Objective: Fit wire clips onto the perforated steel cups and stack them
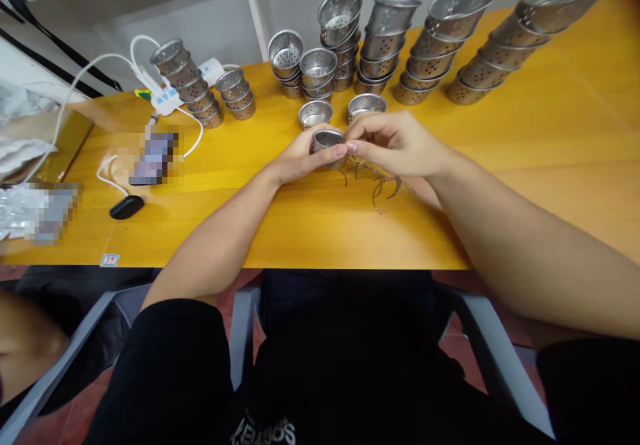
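Note:
A small perforated metal cup [327, 139] is gripped in my left hand [299, 158], with the thumb across its near side and its opening facing up. My right hand [403, 143] meets the cup's right rim, thumb and forefinger pinched together; whatever lies between these fingertips is too small to make out. Under and beside my right hand, several thin curved metal pieces [379, 195] lie loose on the yellow table [320, 231]. Just behind the held cup stand two similar cups, one on the left [315, 114] and one on the right [367, 103].
Tall stacks of perforated cups [425, 58] line the back, leaning toward the right [493, 58]. Shorter stacks [193, 88] stand back left beside a white power strip [167, 100] with cables. A phone [155, 158] and a black mouse-shaped object [127, 207] lie left. Another person's leg [30, 345] shows lower left.

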{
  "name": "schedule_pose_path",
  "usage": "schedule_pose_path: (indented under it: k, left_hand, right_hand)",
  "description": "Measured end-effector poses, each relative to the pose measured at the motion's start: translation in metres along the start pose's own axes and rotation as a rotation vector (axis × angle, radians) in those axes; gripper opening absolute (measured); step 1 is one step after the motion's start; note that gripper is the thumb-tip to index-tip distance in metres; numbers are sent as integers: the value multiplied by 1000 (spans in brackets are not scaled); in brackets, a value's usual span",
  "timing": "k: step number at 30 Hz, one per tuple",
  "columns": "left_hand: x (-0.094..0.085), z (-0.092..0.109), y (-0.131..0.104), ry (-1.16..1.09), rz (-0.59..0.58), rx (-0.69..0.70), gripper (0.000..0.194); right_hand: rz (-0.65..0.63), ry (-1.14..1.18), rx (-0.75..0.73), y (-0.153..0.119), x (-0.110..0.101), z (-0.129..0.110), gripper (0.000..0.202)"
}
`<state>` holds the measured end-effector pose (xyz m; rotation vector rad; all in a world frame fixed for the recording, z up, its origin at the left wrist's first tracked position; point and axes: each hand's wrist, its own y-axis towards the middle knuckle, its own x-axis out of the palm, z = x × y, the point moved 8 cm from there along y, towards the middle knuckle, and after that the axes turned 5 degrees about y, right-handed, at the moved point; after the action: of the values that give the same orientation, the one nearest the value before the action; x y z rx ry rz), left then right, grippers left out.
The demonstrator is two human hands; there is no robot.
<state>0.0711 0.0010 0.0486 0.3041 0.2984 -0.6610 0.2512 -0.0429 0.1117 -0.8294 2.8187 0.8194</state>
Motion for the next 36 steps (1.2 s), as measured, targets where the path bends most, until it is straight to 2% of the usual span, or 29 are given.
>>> schedule_pose_path:
  k: [5, 9, 14, 28, 36]
  left_hand:
    - [6, -14, 5, 84, -24, 110, 125]
    - [12, -19, 5, 131, -15, 146, 118]
    - [15, -12, 2, 145, -14, 173, 114]
    - [15, -12, 3, 149, -27, 145, 112]
    - [14, -9, 4, 114, 0, 87, 112]
  right_hand:
    - [24, 28, 29, 2, 0, 5, 64]
    - [3, 39, 72, 0, 2, 9, 61]
    - [15, 88, 101, 0, 3, 8, 60]
    - [12, 124, 172, -2, 6, 14, 58]
    - [3, 110, 134, -2, 8, 14, 53]
